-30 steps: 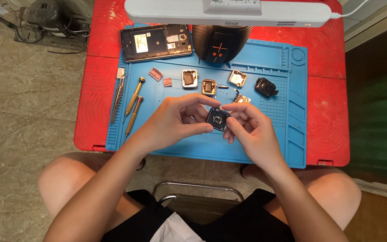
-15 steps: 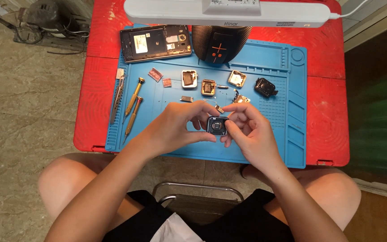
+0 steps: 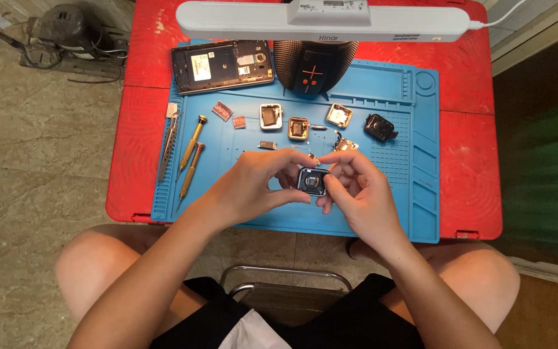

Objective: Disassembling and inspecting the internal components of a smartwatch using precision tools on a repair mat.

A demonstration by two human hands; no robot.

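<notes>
Both hands hold a small square dark watch case (image 3: 312, 181) over the blue work mat (image 3: 240, 207). My left hand (image 3: 259, 184) grips its left side with thumb and fingers. My right hand (image 3: 360, 190) pinches its right side, fingertips at the top edge by a small pale part (image 3: 311, 156). Several small watch parts lie in a row behind the hands: a white square part (image 3: 270, 116), a gold-rimmed case (image 3: 298, 128), a pale square part (image 3: 339, 115) and a black module (image 3: 380, 126).
Two yellow-handled screwdrivers (image 3: 190, 155) and tweezers (image 3: 169, 139) lie at the mat's left. An opened phone (image 3: 222, 64) and a dark round speaker (image 3: 313, 68) sit at the back of the red table (image 3: 466, 161). A white lamp bar (image 3: 324, 19) hangs overhead.
The hands have turned the watch case slightly between them and stay in the same place over the mat.
</notes>
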